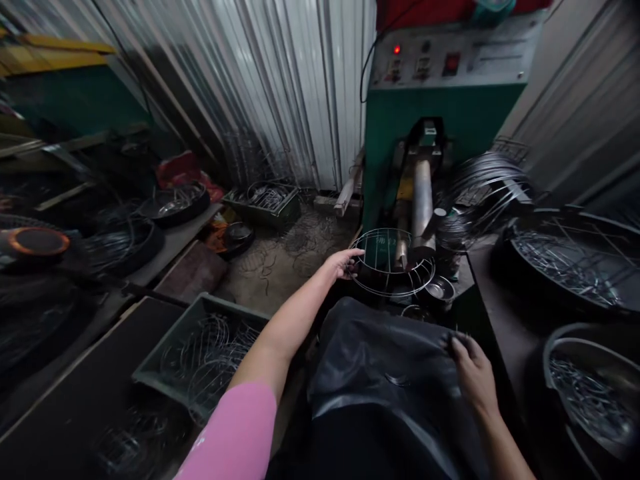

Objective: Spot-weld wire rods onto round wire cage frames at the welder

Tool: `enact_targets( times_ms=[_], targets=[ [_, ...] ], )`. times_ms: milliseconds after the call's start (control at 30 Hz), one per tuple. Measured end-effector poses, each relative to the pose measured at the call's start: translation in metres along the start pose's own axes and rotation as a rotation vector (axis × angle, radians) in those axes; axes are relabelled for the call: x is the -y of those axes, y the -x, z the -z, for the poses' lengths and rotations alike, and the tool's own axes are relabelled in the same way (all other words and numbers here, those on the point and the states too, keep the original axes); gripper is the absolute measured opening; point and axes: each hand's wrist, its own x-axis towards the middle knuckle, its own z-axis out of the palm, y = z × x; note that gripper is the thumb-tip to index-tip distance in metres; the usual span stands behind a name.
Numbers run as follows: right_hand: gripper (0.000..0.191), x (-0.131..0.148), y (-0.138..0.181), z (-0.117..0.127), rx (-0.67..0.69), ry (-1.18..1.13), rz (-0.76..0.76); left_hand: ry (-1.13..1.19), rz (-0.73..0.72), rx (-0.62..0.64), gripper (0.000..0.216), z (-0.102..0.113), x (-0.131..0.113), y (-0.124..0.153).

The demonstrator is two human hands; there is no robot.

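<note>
My left hand (346,264) is closed on the left side of a round wire frame (380,292), made of thin metal rings. The frame's far right part sits at the electrode arms (423,200) of a green machine, under the thick metal cylinder. My right hand (473,370) is at the right edge of the black apron (380,340) over my lap. Its fingers are bent together, and whatever they pinch is too small and dark to make out. Beyond the apron, a small metal bowl (440,289) stands below the electrodes.
Black tubs hold short metal pieces at the right, the far tub (505,257) and the near tub (545,373). A wire bundle (490,180) lies beside the machine. A green crate (160,343) of bent wire parts stands at left. The machine's control panel (435,67) shows a red light.
</note>
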Motion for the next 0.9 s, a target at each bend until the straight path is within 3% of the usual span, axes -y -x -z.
enact_targets(
  times_ms=[100, 167, 267, 400, 600, 733, 900],
  targets=[
    [0.03, 0.049, -0.01, -0.046, 0.048, -0.096, 0.244, 0.154, -0.045, 0.011, 0.029, -0.005, 0.01, 0.008],
    [0.028, 0.073, -0.016, -0.074, 0.13, -0.097, 0.313, 0.242, -0.118, -0.003, 0.032, -0.006, 0.019, 0.013],
    [0.029, 0.084, -0.022, -0.098, 0.226, 0.0, 0.331, 0.309, -0.243, -0.027, 0.034, -0.006, 0.031, 0.019],
    [0.03, 0.078, -0.025, -0.103, 0.25, 0.104, 0.326, 0.315, -0.363, -0.054, 0.039, -0.005, 0.039, 0.024],
    [0.027, 0.081, -0.025, -0.102, 0.288, 0.074, 0.255, 0.33, -0.422, -0.089, 0.041, -0.005, 0.038, 0.029],
    [0.024, 0.089, -0.022, -0.103, 0.302, 0.07, 0.25, 0.346, -0.357, -0.049, 0.039, -0.005, 0.037, 0.028],
    [0.023, 0.091, -0.015, -0.105, 0.208, 0.016, 0.276, 0.368, -0.315, -0.063, 0.038, -0.008, 0.035, 0.023]
  ],
)
